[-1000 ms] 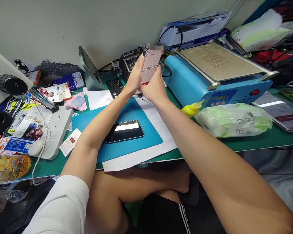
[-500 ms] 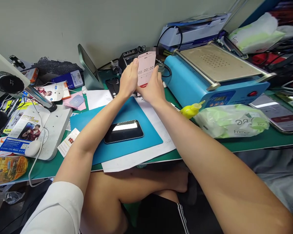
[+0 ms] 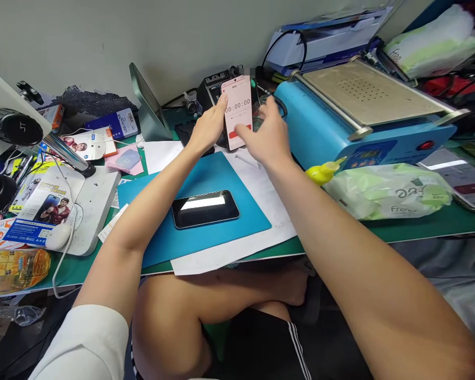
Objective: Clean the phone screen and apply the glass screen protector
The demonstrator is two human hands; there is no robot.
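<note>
A smartphone [image 3: 238, 111] stands upright at the back of the table, its lit pinkish screen showing a row of zeros and a red button. My left hand [image 3: 210, 124] grips its left edge, the thumb lying along the side. Just right of it, my right hand [image 3: 269, 136] has its fingers apart and curved, with the thumb tip at the red button. Whether that thumb presses the glass I cannot tell. Another phone [image 3: 206, 215], dark and with a light reflected across it, lies flat on a blue mat [image 3: 221, 237] in front of my forearms.
A blue heating-plate machine [image 3: 316, 121] stands right, with a yellow bottle [image 3: 322, 171] and a plastic packet [image 3: 391, 192] before it. Left are a microscope stand [image 3: 98, 203], cards, boxes and a cable. White paper [image 3: 206, 262] lies under the mat; a tablet-like screen [image 3: 148, 100] leans at the back.
My right hand has come off the phone's right side, its fingers spreading to the right while the thumb stays over the screen's lower part. My left hand keeps holding the phone.
</note>
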